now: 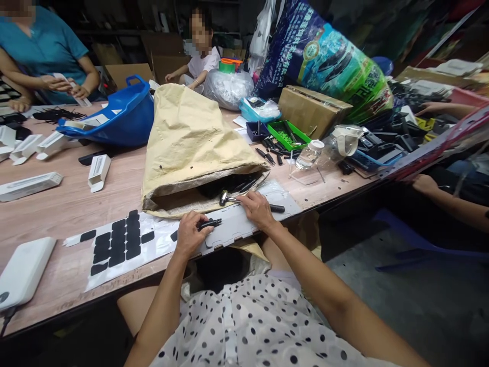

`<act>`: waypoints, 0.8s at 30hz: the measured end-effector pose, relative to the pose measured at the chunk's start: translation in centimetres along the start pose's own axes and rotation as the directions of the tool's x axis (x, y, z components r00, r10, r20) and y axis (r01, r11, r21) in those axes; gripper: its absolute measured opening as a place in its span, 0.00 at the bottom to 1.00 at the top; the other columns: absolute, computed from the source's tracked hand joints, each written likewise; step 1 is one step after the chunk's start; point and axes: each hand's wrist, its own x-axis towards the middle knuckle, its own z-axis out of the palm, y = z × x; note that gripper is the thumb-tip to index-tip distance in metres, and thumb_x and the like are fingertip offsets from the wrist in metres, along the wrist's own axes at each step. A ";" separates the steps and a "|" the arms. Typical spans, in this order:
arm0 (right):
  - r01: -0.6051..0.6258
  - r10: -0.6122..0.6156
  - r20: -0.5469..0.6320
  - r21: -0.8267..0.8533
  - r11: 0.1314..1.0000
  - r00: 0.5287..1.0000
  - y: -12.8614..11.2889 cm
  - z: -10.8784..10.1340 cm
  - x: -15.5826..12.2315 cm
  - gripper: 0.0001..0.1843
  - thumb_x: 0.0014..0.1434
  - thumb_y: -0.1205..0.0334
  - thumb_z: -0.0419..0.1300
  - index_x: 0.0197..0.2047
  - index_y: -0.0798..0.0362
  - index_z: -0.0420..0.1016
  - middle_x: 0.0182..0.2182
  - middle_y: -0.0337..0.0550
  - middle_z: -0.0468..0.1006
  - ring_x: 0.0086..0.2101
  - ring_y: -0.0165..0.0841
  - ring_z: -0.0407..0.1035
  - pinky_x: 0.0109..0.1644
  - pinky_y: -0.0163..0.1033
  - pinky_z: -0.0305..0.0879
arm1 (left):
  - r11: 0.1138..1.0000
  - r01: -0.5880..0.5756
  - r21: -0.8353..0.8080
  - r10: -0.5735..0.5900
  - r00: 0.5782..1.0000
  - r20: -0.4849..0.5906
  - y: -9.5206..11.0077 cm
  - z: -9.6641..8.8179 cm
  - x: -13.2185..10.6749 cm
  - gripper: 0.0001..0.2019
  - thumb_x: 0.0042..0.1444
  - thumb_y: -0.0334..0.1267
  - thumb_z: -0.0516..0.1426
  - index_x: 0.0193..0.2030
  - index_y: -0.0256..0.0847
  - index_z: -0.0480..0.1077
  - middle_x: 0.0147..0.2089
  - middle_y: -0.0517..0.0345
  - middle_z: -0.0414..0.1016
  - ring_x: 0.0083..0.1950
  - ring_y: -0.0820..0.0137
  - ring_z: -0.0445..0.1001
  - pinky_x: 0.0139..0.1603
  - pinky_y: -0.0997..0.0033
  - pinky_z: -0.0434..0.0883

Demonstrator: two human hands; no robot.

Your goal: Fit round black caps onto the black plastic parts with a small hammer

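Note:
My left hand (190, 233) is closed around a small black cylindrical part (209, 224) with a narrow tip, held low over a grey board (235, 224) at the table's front edge. My right hand (257, 208) grips a small hammer (224, 198) by its shaft; the metal head points left and the black handle sticks out to the right. Just behind both hands lies a yellow woven sack (191, 135), its mouth facing me, with dark parts inside. Left of my left hand is a white sheet (153, 239) with several black rounded stickers (117, 242).
A blue basin (114, 120) tilts behind several white boxes (98, 172). A white power bank (25, 272) lies at left. Loose black parts, a green tray (289, 135), a clear bottle (310, 154) and a cardboard box (311, 112) crowd the right. Other people sit around the table.

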 end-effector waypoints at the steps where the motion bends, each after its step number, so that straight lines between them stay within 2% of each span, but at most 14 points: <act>1: 0.009 -0.009 -0.001 0.004 1.000 1.000 0.1 0.2 0.0 0.17 0.66 0.67 0.56 0.52 0.45 0.81 0.37 0.46 0.75 0.41 0.39 0.65 0.42 0.40 0.59 | 1.000 -0.001 -0.002 0.001 1.000 0.005 0.0 0.0 0.0 0.03 0.49 0.38 0.63 0.31 0.46 0.74 0.35 0.58 0.74 0.41 0.61 0.71 0.46 0.61 0.69; 4: 0.013 -0.012 -0.012 0.013 1.000 1.000 0.2 0.4 -0.1 0.16 0.66 0.67 0.56 0.52 0.45 0.81 0.38 0.46 0.74 0.41 0.39 0.64 0.43 0.40 0.59 | 0.999 0.022 -0.029 -0.022 1.000 -0.001 0.8 -0.4 -0.3 0.04 0.53 0.42 0.60 0.32 0.45 0.72 0.35 0.57 0.74 0.41 0.60 0.71 0.46 0.60 0.68; 6: 0.015 -0.014 -0.017 0.013 1.000 1.000 0.1 0.5 -0.2 0.16 0.66 0.66 0.56 0.52 0.45 0.81 0.38 0.46 0.74 0.41 0.39 0.64 0.43 0.40 0.59 | 0.994 0.057 -0.089 -0.057 0.998 0.001 2.0 -0.9 -1.0 0.07 0.56 0.44 0.57 0.34 0.45 0.71 0.36 0.57 0.75 0.41 0.61 0.71 0.45 0.61 0.68; 8: 0.020 -0.019 -0.026 0.013 1.000 0.999 0.0 0.4 -0.3 0.16 0.66 0.66 0.56 0.52 0.46 0.81 0.37 0.46 0.74 0.41 0.39 0.64 0.43 0.40 0.59 | 0.981 0.083 -0.175 -0.066 0.993 0.097 3.8 -1.6 -2.2 0.08 0.59 0.45 0.55 0.37 0.45 0.71 0.36 0.59 0.75 0.38 0.64 0.71 0.42 0.64 0.69; 9: 0.020 -0.020 -0.033 0.012 1.000 0.999 0.0 0.4 -0.3 0.16 0.66 0.67 0.56 0.52 0.46 0.81 0.37 0.46 0.74 0.41 0.39 0.64 0.43 0.40 0.59 | 0.972 0.091 -0.215 -0.049 0.980 0.191 4.7 -1.8 -3.0 0.08 0.59 0.45 0.55 0.38 0.45 0.70 0.35 0.60 0.75 0.37 0.65 0.71 0.40 0.66 0.69; 10: 0.020 -0.019 -0.040 0.010 1.000 0.999 0.0 0.4 -0.4 0.16 0.66 0.67 0.56 0.51 0.47 0.81 0.37 0.46 0.74 0.41 0.39 0.64 0.43 0.40 0.60 | 0.966 0.099 -0.241 -0.020 0.951 0.308 5.5 -1.9 -3.9 0.07 0.59 0.44 0.55 0.38 0.46 0.70 0.34 0.62 0.75 0.35 0.66 0.71 0.38 0.68 0.68; 12: 0.016 -0.016 -0.055 0.007 1.000 0.998 0.0 0.5 -0.4 0.16 0.66 0.67 0.56 0.51 0.46 0.81 0.37 0.45 0.74 0.40 0.39 0.64 0.43 0.41 0.60 | 0.969 0.106 -0.222 0.027 0.853 0.521 6.6 -1.3 -5.7 0.03 0.56 0.39 0.56 0.36 0.46 0.70 0.33 0.63 0.76 0.34 0.67 0.72 0.36 0.69 0.67; 13: 0.016 -0.016 -0.060 0.007 1.000 0.998 0.0 0.5 -0.5 0.16 0.65 0.68 0.56 0.50 0.46 0.81 0.37 0.45 0.74 0.40 0.39 0.64 0.43 0.41 0.60 | 0.979 0.099 -0.177 0.024 0.811 0.584 6.7 -0.7 -6.6 0.02 0.54 0.37 0.56 0.35 0.46 0.70 0.34 0.62 0.76 0.35 0.66 0.74 0.36 0.69 0.67; 14: 0.018 -0.018 -0.064 0.007 1.000 0.998 -0.1 0.5 -0.5 0.16 0.65 0.68 0.56 0.50 0.46 0.81 0.37 0.45 0.74 0.40 0.39 0.64 0.44 0.41 0.60 | 0.990 0.087 -0.112 0.001 0.787 0.617 6.5 0.1 -7.4 0.04 0.52 0.34 0.56 0.35 0.47 0.70 0.35 0.61 0.77 0.36 0.64 0.75 0.36 0.68 0.67; 15: 0.021 -0.020 -0.067 0.007 1.000 0.998 -0.1 0.6 -0.5 0.16 0.65 0.68 0.55 0.50 0.46 0.81 0.37 0.45 0.74 0.40 0.39 0.64 0.44 0.41 0.60 | 0.997 0.072 -0.034 -0.036 0.783 0.621 6.0 1.2 -8.2 0.07 0.51 0.32 0.56 0.35 0.47 0.71 0.36 0.60 0.78 0.38 0.62 0.76 0.36 0.66 0.68; 18: 0.023 -0.023 -0.072 0.003 1.000 0.997 -0.1 0.7 -0.5 0.16 0.65 0.68 0.56 0.50 0.47 0.81 0.37 0.46 0.74 0.40 0.39 0.64 0.44 0.41 0.60 | 0.977 0.066 0.205 -0.170 0.817 0.550 3.7 4.3 -9.9 0.11 0.50 0.31 0.55 0.37 0.48 0.74 0.37 0.54 0.80 0.38 0.57 0.79 0.36 0.62 0.70; 20: 0.020 -0.019 -0.069 0.002 1.000 0.997 -0.1 0.7 -0.5 0.16 0.65 0.68 0.56 0.51 0.47 0.81 0.37 0.46 0.74 0.40 0.39 0.64 0.43 0.41 0.60 | 0.958 0.072 0.278 -0.210 0.836 0.507 2.7 5.5 -10.6 0.11 0.47 0.32 0.57 0.38 0.47 0.76 0.37 0.51 0.81 0.36 0.56 0.79 0.35 0.62 0.71; 22: 0.018 -0.017 -0.064 0.004 1.000 0.998 -0.2 0.7 -0.5 0.16 0.66 0.67 0.55 0.51 0.46 0.80 0.37 0.46 0.74 0.40 0.39 0.64 0.43 0.41 0.60 | 0.977 0.058 0.206 -0.159 0.840 0.518 2.8 5.5 -10.5 0.12 0.46 0.34 0.59 0.38 0.48 0.78 0.38 0.51 0.82 0.36 0.57 0.79 0.35 0.63 0.72; 24: 0.019 -0.019 -0.060 0.005 1.000 0.998 -0.2 0.7 -0.5 0.16 0.65 0.67 0.56 0.51 0.46 0.80 0.37 0.46 0.74 0.40 0.39 0.64 0.43 0.41 0.60 | 0.999 0.051 0.015 -0.051 0.822 0.567 4.1 4.4 -9.5 0.10 0.49 0.37 0.59 0.39 0.49 0.79 0.38 0.53 0.83 0.37 0.58 0.80 0.36 0.64 0.73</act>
